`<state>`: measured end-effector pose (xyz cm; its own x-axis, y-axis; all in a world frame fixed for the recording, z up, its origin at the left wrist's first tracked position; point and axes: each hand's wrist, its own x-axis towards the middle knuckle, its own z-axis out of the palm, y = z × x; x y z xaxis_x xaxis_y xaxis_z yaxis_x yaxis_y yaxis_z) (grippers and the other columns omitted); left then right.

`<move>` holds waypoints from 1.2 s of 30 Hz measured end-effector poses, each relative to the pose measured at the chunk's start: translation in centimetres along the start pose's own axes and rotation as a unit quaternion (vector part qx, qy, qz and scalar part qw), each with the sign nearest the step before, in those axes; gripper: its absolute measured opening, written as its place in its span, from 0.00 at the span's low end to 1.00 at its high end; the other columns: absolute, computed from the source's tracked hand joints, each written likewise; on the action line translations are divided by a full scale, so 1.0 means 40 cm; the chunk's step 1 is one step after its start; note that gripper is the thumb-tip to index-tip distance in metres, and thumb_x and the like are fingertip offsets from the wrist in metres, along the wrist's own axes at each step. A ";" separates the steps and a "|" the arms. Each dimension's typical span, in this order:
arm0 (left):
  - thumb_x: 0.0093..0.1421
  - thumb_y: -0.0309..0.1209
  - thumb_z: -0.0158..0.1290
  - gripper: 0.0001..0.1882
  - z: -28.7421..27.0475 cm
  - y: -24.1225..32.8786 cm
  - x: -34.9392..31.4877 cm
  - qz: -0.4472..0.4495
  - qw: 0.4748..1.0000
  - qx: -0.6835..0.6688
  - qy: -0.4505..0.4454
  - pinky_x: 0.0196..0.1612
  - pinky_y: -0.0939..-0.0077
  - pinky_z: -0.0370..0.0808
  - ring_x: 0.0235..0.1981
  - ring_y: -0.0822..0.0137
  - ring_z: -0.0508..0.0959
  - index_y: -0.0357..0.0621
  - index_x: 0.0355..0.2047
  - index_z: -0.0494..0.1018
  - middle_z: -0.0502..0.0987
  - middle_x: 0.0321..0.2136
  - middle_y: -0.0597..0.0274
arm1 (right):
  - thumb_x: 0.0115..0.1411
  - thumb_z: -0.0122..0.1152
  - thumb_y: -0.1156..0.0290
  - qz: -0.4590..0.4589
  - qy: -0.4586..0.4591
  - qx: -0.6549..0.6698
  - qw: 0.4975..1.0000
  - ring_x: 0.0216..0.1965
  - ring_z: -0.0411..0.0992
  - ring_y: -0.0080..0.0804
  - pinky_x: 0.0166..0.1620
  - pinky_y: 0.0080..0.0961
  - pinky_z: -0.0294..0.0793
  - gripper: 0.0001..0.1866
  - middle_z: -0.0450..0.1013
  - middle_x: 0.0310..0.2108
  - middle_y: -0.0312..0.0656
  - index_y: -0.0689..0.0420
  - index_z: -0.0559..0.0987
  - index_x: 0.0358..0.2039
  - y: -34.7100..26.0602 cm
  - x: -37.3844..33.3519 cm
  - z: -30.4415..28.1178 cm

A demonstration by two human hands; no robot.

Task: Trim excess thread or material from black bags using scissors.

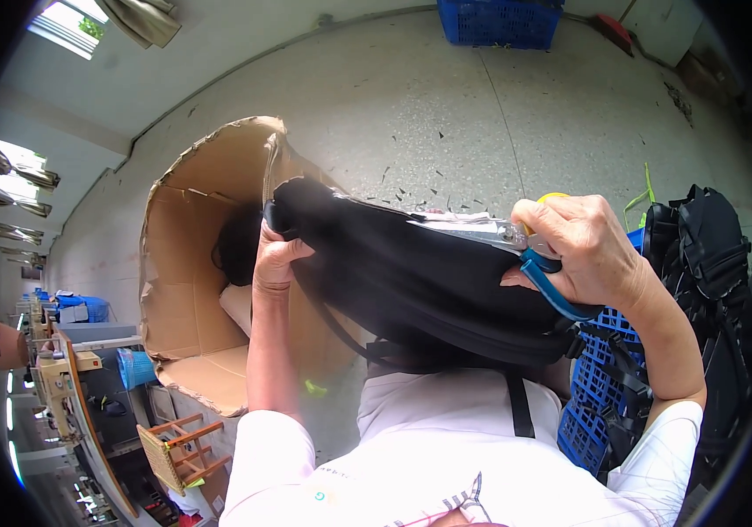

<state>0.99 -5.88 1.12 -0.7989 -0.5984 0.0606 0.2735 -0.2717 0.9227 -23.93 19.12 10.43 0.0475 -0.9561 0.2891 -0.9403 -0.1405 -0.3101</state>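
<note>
A black fabric bag point(411, 281) with straps lies across my lap and reaches toward the left. My left hand point(277, 259) is closed on the bag's left end, thumb on top, beside the rim of a large cardboard box point(187, 263). In my right hand point(586, 246) is a pair of scissors point(477, 233) with teal and yellow handles. Their blades point left along the bag's far edge; whether they are parted is hard to tell. Something black and a pale roll-like piece are partly visible inside the box.
Black bags with straps point(709, 250) are piled at the right, beside a blue plastic basket point(591, 400). Another blue crate point(499, 25) stands at the far wall. Dark scraps litter the floor point(446, 114). Left, a wooden stool point(174, 452), blue bin point(136, 369) and sewing machines point(58, 378) stand.
</note>
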 end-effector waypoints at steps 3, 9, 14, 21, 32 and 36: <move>0.34 0.21 0.64 0.33 0.004 -0.001 0.005 -0.008 1.000 -0.008 -0.009 0.44 0.76 0.69 0.37 0.69 0.74 0.39 0.45 0.68 0.75 0.36 0.63 | 0.43 0.65 0.50 -0.001 0.013 0.025 1.000 0.22 0.71 0.34 0.24 0.25 0.71 0.26 0.71 0.20 0.43 0.60 0.73 0.32 -0.003 0.012 -0.005; 0.34 0.22 0.64 0.28 0.028 0.011 0.011 -0.001 1.000 0.004 -0.021 0.44 0.77 0.69 0.37 0.70 0.75 0.39 0.41 0.72 0.76 0.35 0.63 | 0.43 0.66 0.52 -0.016 0.032 0.027 0.999 0.21 0.71 0.36 0.24 0.26 0.71 0.25 0.71 0.20 0.44 0.60 0.73 0.32 -0.011 0.020 -0.001; 0.34 0.21 0.64 0.28 0.042 0.015 0.015 0.000 1.000 0.017 -0.017 0.45 0.77 0.69 0.38 0.71 0.75 0.38 0.40 0.72 0.76 0.36 0.63 | 0.43 0.66 0.52 0.000 0.040 0.029 0.999 0.18 0.70 0.34 0.23 0.25 0.70 0.26 0.68 0.17 0.43 0.61 0.71 0.33 -0.005 -0.003 0.020; 0.36 0.16 0.59 0.21 0.081 0.048 0.015 -0.011 1.000 0.019 -0.020 0.39 0.80 0.73 0.32 0.72 0.76 0.37 0.36 0.75 0.77 0.32 0.62 | 0.41 0.69 0.51 0.132 0.098 0.171 0.971 0.20 0.65 0.24 0.24 0.21 0.67 0.29 0.67 0.21 0.41 0.59 0.72 0.37 0.015 -0.033 0.008; 0.37 0.13 0.58 0.14 0.177 0.088 0.011 -0.005 0.994 0.104 -0.040 0.32 0.84 0.72 0.25 0.80 0.73 0.41 0.27 0.75 0.75 0.23 0.72 | 0.39 0.68 0.47 0.138 0.066 0.032 0.988 0.25 0.70 0.34 0.29 0.28 0.70 0.31 0.69 0.25 0.43 0.58 0.72 0.37 -0.024 -0.004 -0.073; 0.37 0.13 0.58 0.15 0.196 0.096 0.008 0.009 0.988 0.146 -0.055 0.30 0.85 0.72 0.25 0.81 0.72 0.41 0.27 0.74 0.74 0.23 0.73 | 0.37 0.70 0.54 0.118 0.075 0.019 0.990 0.23 0.64 0.29 0.27 0.25 0.66 0.30 0.66 0.24 0.40 0.58 0.72 0.38 -0.017 0.002 -0.074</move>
<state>-2.39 -1.20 7.67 -0.8533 -0.5109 0.1042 0.1347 -0.0229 0.9906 -24.30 19.91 13.35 -0.2251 -0.9152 0.3343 -0.9060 0.0704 -0.4173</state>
